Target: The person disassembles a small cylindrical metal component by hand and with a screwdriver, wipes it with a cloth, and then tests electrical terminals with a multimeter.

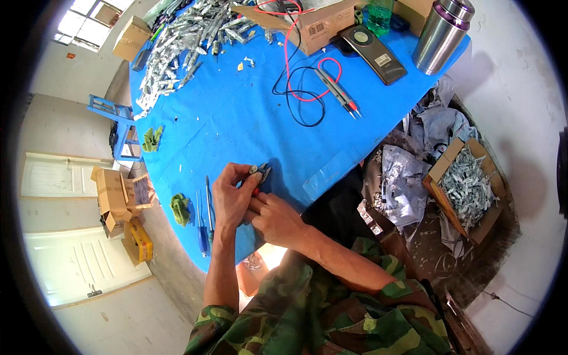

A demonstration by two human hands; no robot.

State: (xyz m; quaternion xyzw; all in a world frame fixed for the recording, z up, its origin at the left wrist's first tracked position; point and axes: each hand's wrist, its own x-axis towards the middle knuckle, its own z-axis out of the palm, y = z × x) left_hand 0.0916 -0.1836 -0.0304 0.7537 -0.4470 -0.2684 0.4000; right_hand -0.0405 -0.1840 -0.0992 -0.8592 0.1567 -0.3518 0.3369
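Note:
My left hand (232, 190) and my right hand (276, 218) are close together over the near part of the blue-covered table (231, 112). Between the left thumb and fingers I pinch a small round metal-ended piece (254, 170). Against it sit the dark grey jaws of what look like pliers (265, 172). A bit of red shows by my right fingers, which are closed around the handle; most of it is hidden. Just left of my left wrist lie screwdrivers (203, 238) with blue handles and thin shafts.
Crumpled green cloths (180, 209) lie along the left edge. Test probes (338, 93) with red and black leads rest farther back, near a phone (373, 53) and a steel flask (442, 36). Many silvery wrapped pieces (177, 56) are heaped far left. A carton of scraps (467, 189) stands right.

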